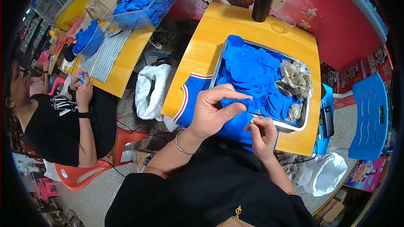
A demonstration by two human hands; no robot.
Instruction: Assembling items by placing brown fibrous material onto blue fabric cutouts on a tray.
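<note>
Two wood-topped tables: one before the wearer (202,50), a second to the left (136,48), with a walkway between.
One seated co-worker (54,130) in a black T-shirt, at the second table, both hands raised together.
Two plastic chairs: blue with a slotted back (368,117), at right; orange-red (73,176), beside the co-worker.
One rectangular metal tray (306,115), on the near table, filled with a heap of blue fabric cutouts (252,65), many rounded.
One clear plastic bin (162,19), on the second table, heaped with blue pieces.
One blue cloth with red-and-white striped edging (195,90), spread beneath the hands and partly beside the tray.
One white sack (145,92), open-mouthed, between the tables.
One blue basin (94,47), holding blue pieces, near the bin.
One black cylindrical flask (264,0), upright at the near table's far edge.
One left hand (214,111), above the cloth, thumb and fingers closed on a blue fabric piece.
One right hand (262,136), just beside it, thumb and fingers drawn narrow; whether they grip anything cannot be told.
One crumpled translucent plastic bag (296,77), on the heap's right side.
One clear cup (287,24), near the flask.
One blue fabric piece (227,102), in the left hand, in front of the tray.
One silver bangle (181,145), left wrist.
</note>
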